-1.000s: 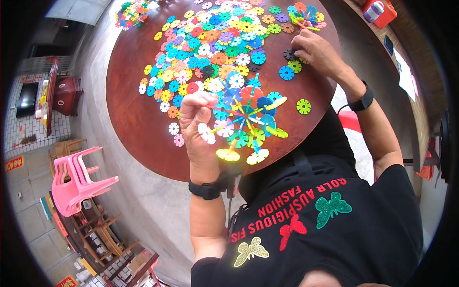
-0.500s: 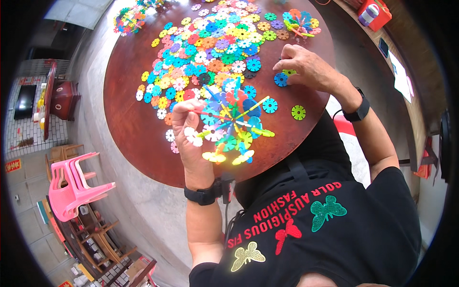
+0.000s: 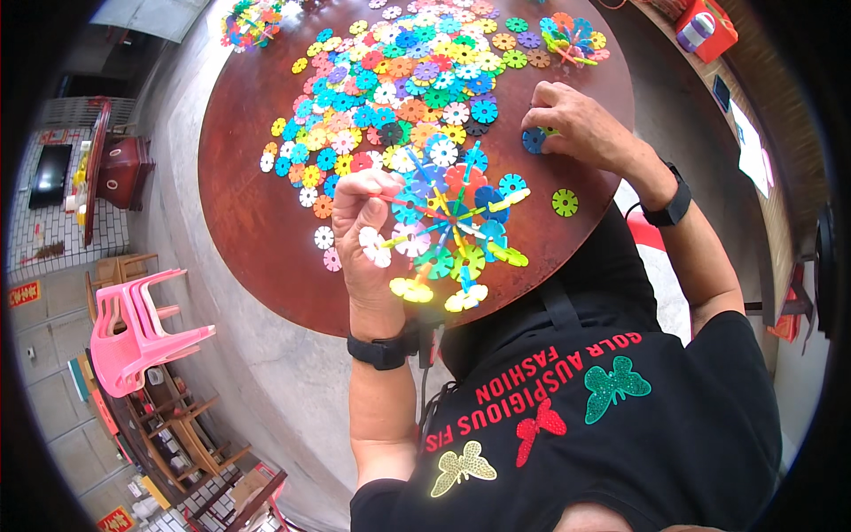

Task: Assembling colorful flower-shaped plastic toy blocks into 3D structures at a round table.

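Observation:
My left hand (image 3: pixel 368 235) pinches the left side of a many-coloured cluster (image 3: pixel 456 217) of interlocking plastic snowflake discs. Slotted together at angles, its discs radiate outward above the near part of the table. Over at the table's right side, my right hand (image 3: pixel 581 129) has its fingers curled and closed around small snowflake discs. A blue disc (image 3: pixel 533 140) and part of a yellow-green one show under the thumb and fingertips; whether the two are joined I cannot tell. Between my hands and the right edge lies a single lime disc (image 3: pixel 565 202).
A heap of loose discs (image 3: pixel 412 66) covers much of the round brown table (image 3: pixel 257 239). Assembled clusters stand at the far right (image 3: pixel 574 40) and far left (image 3: pixel 251 22). Pink stacked chairs (image 3: pixel 142 332) are left of the table; a side counter holds a phone (image 3: pixel 722 92) and papers.
The whole view has shifted slightly, with the table now further right. My left hand keeps hold of the cluster, which has turned slightly. My right hand stays over the same discs.

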